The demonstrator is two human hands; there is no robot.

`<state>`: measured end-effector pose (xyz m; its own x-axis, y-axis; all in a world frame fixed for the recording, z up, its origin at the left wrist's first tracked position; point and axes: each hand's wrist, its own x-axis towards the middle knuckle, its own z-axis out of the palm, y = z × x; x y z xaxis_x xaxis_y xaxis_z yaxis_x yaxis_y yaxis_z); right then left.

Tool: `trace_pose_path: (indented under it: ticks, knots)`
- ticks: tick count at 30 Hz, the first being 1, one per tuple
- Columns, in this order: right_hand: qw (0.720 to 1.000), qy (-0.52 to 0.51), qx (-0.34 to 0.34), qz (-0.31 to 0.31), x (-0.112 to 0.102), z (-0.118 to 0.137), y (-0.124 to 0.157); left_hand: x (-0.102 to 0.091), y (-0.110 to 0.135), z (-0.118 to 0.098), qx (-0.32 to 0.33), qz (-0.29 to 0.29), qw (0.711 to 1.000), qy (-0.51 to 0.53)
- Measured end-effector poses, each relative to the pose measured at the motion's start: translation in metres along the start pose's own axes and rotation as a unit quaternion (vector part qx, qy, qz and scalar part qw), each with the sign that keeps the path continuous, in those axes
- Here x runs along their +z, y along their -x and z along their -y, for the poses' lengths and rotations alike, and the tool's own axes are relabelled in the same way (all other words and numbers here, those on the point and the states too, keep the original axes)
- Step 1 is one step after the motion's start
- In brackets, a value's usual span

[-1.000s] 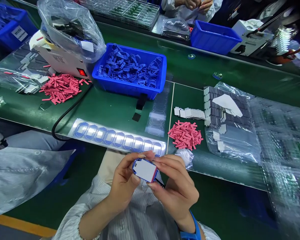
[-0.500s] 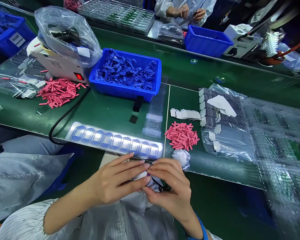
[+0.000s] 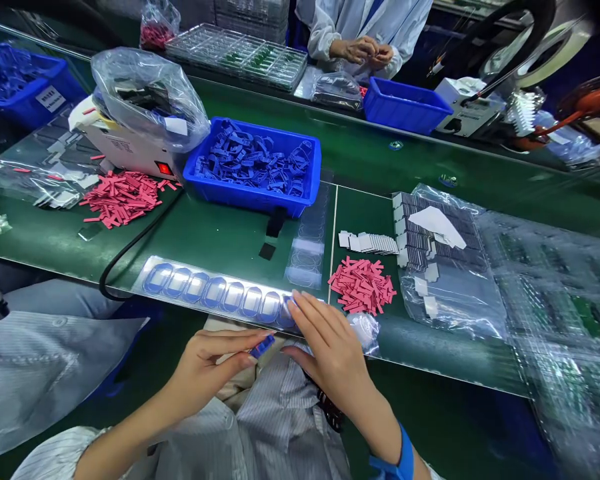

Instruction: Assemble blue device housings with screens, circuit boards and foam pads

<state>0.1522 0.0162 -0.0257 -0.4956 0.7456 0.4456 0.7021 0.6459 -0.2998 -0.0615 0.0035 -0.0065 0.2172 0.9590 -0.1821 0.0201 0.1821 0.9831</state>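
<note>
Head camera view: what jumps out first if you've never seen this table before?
The bright blue bin heaped with blue plastic loops, in the middle, grabs the eye first. Pink strips lie on both sides of it: the left pile and the right pile. Up close, the left hand pinches a small blue piece while the right hand touches a clear strip of blue ovals.

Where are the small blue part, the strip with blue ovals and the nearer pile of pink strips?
small blue part (image 3: pixel 263 346), head view, its visible blue edge.
oval strip (image 3: pixel 215 293), head view, a middle oval.
pink pile (image 3: pixel 363 285), head view, its centre.
</note>
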Motion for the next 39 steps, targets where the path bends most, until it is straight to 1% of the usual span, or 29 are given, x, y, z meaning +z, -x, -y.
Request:
trace_pose_path:
  ticks: [2,4,7,9,11,16,19,21,23,24,27,29,30,31,32,34,35,36,37,38,39]
  knots:
    - [0.998,0.044,-0.033,0.031,0.01,-0.004,0.001,-0.005,0.004,0.003,-0.03,-0.032,0.999,0.028]
    - [0.995,0.068,-0.053,0.039,0.017,-0.006,0.004,-0.011,0.009,0.007,-0.052,-0.053,0.996,0.049]
    - [0.994,0.077,-0.075,0.036,0.015,-0.009,0.009,-0.023,0.018,0.011,-0.074,-0.075,0.992,0.067]
    - [0.991,0.081,-0.105,0.032,0.007,-0.011,0.009,-0.031,0.023,0.013,-0.086,-0.088,0.989,0.08]
    - [0.983,0.099,-0.151,0.026,-0.003,-0.012,0.007,-0.04,0.027,0.014,-0.096,-0.105,0.985,0.101]
    - [0.952,0.147,-0.268,-0.006,-0.028,-0.019,-0.012,-0.055,0.033,0.017,-0.113,-0.161,0.972,0.125]
    - [0.929,0.184,-0.32,-0.001,-0.039,-0.033,-0.026,-0.062,0.036,0.018,-0.115,-0.187,0.968,0.122]
    - [0.911,0.217,-0.351,0.016,-0.044,-0.05,-0.038,-0.064,0.038,0.019,-0.116,-0.187,0.968,0.119]
    - [0.901,0.245,-0.355,0.043,-0.046,-0.072,-0.053,-0.063,0.039,0.02,-0.116,-0.182,0.97,0.114]
    - [0.902,0.255,-0.342,0.058,-0.046,-0.084,-0.061,-0.062,0.039,0.021,-0.114,-0.18,0.971,0.113]
    - [0.916,0.26,-0.293,0.084,-0.042,-0.119,-0.085,-0.055,0.041,0.023,-0.099,-0.178,0.971,0.124]
    - [0.927,0.258,-0.26,0.079,-0.038,-0.131,-0.094,-0.051,0.043,0.026,-0.094,-0.154,0.973,0.144]
    - [0.934,0.254,-0.241,0.072,-0.036,-0.129,-0.095,-0.049,0.044,0.028,-0.094,-0.138,0.974,0.155]
    - [0.941,0.249,-0.222,0.061,-0.032,-0.122,-0.094,-0.048,0.045,0.029,-0.093,-0.124,0.974,0.165]
    - [0.947,0.241,-0.207,0.049,-0.028,-0.11,-0.091,-0.047,0.046,0.03,-0.093,-0.116,0.974,0.173]
    - [0.959,0.209,-0.187,0.033,-0.013,-0.071,-0.081,-0.046,0.046,0.031,-0.096,-0.118,0.972,0.18]
    - [0.965,0.183,-0.182,0.038,-0.003,-0.048,-0.076,-0.046,0.046,0.031,-0.097,-0.125,0.97,0.182]
    - [0.976,0.125,-0.166,0.06,0.008,-0.024,-0.07,-0.046,0.045,0.03,-0.096,-0.135,0.968,0.186]
    - [0.98,0.086,-0.166,0.07,0.021,-0.002,-0.065,-0.046,0.045,0.03,-0.095,-0.146,0.966,0.192]
    - [0.982,0.072,-0.166,0.055,0.033,0.017,-0.062,-0.046,0.044,0.029,-0.092,-0.156,0.963,0.199]
    - [0.984,0.065,-0.163,0.021,0.045,0.033,-0.059,-0.047,0.045,0.029,-0.092,-0.164,0.96,0.207]
